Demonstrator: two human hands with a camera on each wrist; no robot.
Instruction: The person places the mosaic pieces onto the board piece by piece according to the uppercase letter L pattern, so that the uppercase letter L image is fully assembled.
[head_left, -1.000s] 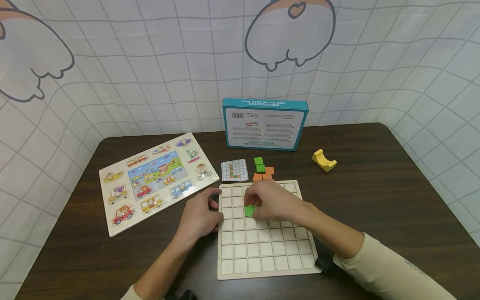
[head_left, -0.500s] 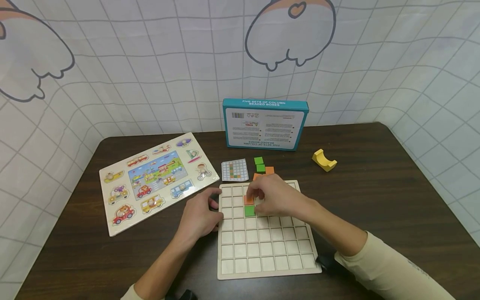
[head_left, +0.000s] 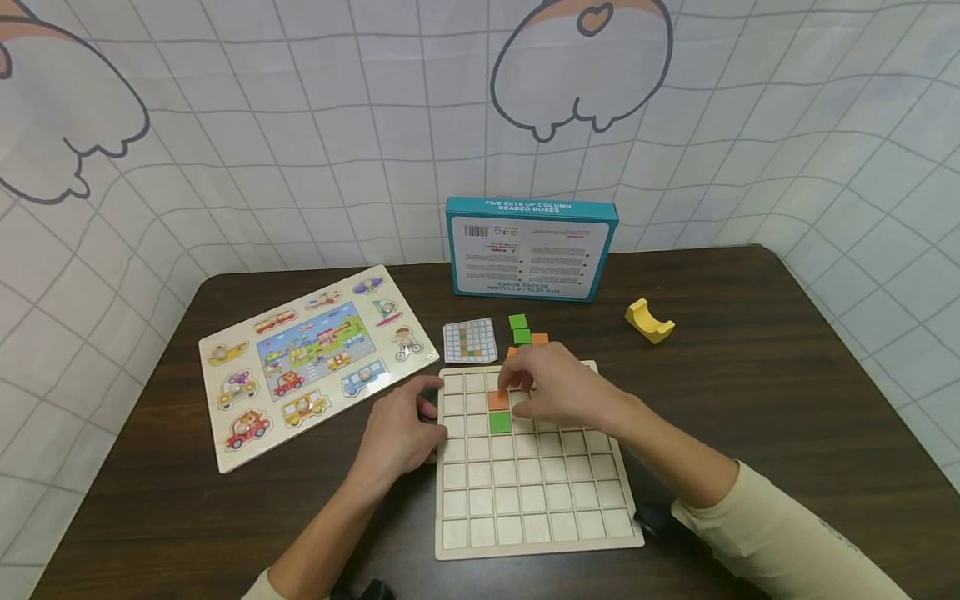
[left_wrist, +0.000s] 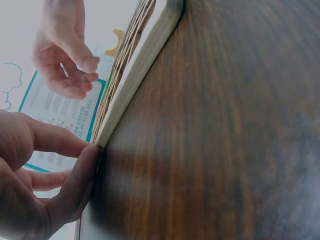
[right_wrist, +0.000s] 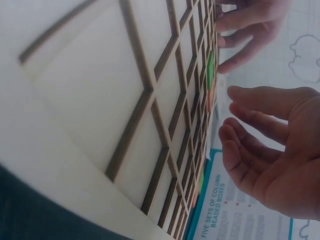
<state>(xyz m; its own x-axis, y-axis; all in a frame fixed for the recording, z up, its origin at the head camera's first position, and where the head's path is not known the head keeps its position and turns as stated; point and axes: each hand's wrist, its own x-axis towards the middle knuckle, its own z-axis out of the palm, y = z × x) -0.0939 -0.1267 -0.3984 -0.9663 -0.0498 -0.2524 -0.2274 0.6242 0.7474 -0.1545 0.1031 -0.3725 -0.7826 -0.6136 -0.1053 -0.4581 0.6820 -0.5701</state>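
Note:
A wooden grid board (head_left: pixel 534 500) lies in front of me. Side by side in its upper part sit an orange tile (head_left: pixel 497 402) and a green tile (head_left: pixel 500 422), each in its own square. My left hand (head_left: pixel 401 425) rests index finger and thumb against the board's left edge; in the left wrist view those fingertips meet the wood near a corner. Over the upper squares hovers my right hand (head_left: pixel 562 387), just right of the orange tile. In the right wrist view this hand (right_wrist: pixel 280 155) has loosely bent fingers, nothing between them.
Beyond the board lie loose green tiles (head_left: pixel 517 321), orange tiles (head_left: pixel 539 338) partly behind my right hand, and a small pattern card (head_left: pixel 469 340). A vehicle peg puzzle (head_left: pixel 315 350) is at left. A teal-edged box (head_left: pixel 532 250) stands behind; a yellow arched block (head_left: pixel 649 322) is at right.
My right hand has let go of the orange tile, now in the square behind the green one, and shifted slightly to the right. The left hand has stayed on the board's edge.

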